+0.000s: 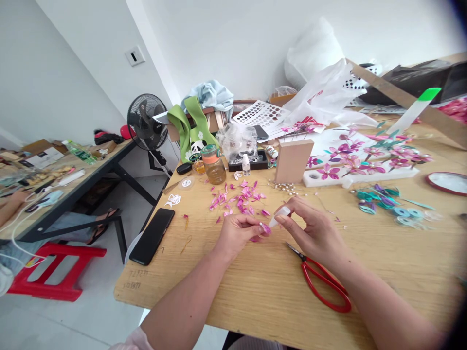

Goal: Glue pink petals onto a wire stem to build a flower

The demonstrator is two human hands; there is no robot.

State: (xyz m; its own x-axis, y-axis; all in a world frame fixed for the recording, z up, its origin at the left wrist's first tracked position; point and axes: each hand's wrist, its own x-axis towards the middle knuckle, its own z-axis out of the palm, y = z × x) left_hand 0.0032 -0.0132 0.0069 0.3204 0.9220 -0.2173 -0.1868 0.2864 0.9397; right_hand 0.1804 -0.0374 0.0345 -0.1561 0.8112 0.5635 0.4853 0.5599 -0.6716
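Observation:
My left hand [239, 233] pinches a small pink-purple flower [267, 229] between thumb and fingertips. In my right hand [308, 226] is a small white tube with a tapered tip [280, 215], and that tip points at the flower, touching or nearly touching it. Loose pink petals [248, 194] lie scattered just beyond both hands. Below my right hand, partly under the forearm, rest red-handled scissors [324, 287] with their blades slightly apart. Beads on thin stems [288, 188] lie past my right hand.
A black phone [152, 236] lies at the table's left edge. Behind the petals stand a jar of brown liquid [214, 167] and an upright tan block [294, 163]. Finished pink flowers [353, 165] stand in a white foam strip [317, 181]. Teal pieces [379, 197] lie at right.

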